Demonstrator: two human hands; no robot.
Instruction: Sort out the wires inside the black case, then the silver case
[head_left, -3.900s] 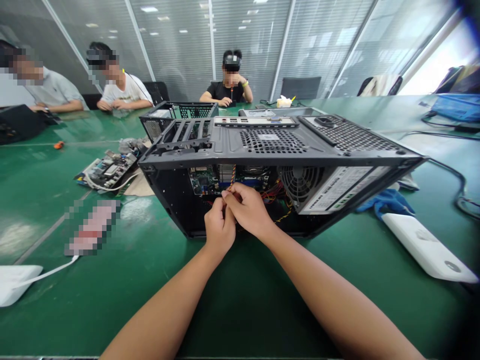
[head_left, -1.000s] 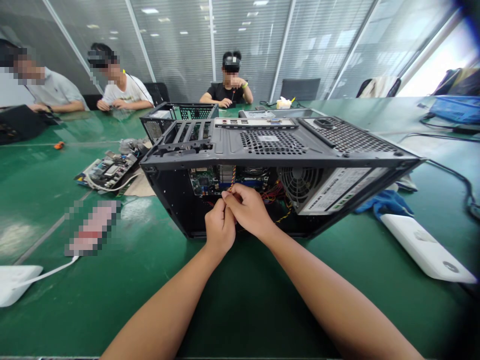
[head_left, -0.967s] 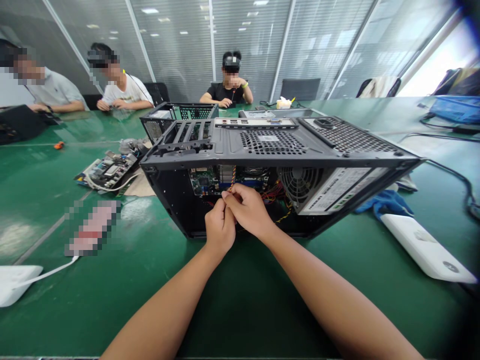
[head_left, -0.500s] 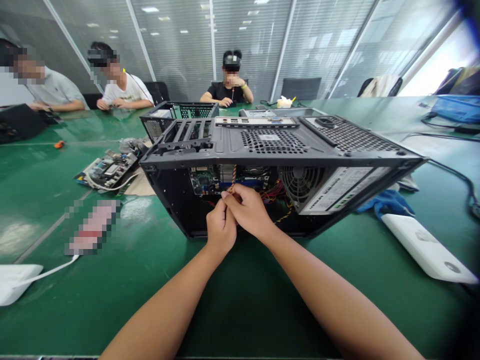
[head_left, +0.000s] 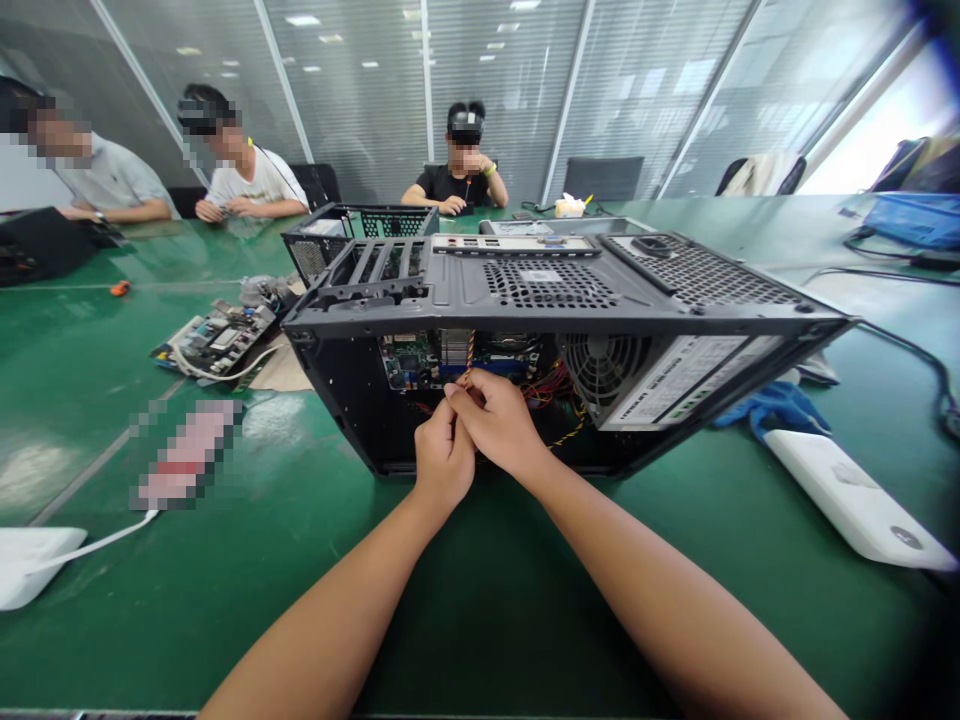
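Observation:
A black computer case (head_left: 360, 325) lies in front of me with its side open. At its opening, my left hand (head_left: 444, 455) and my right hand (head_left: 499, 420) meet with pinched fingers. A twisted black, yellow and orange cable (head_left: 470, 352) runs from inside the case down into my fingertips; its end is hidden there. Behind the cable are a green motherboard (head_left: 405, 358) and a finned heat sink (head_left: 454, 346). The power supply (head_left: 652, 380), with its fan grille, sits at the right inside the case. Loose coloured wires (head_left: 551, 388) hang beside it.
A loose circuit board (head_left: 217, 340) lies left of the case, and a pixelated pink object (head_left: 191, 455) is nearer me. White power banks (head_left: 855, 495) and a blue glove (head_left: 787, 408) are on the right. Another case (head_left: 360, 215) stands behind. Several people sit across the green table (head_left: 315, 570).
Almost nothing differs. Both hands stay together on the cable at the case opening; the whole view has shifted very slightly.

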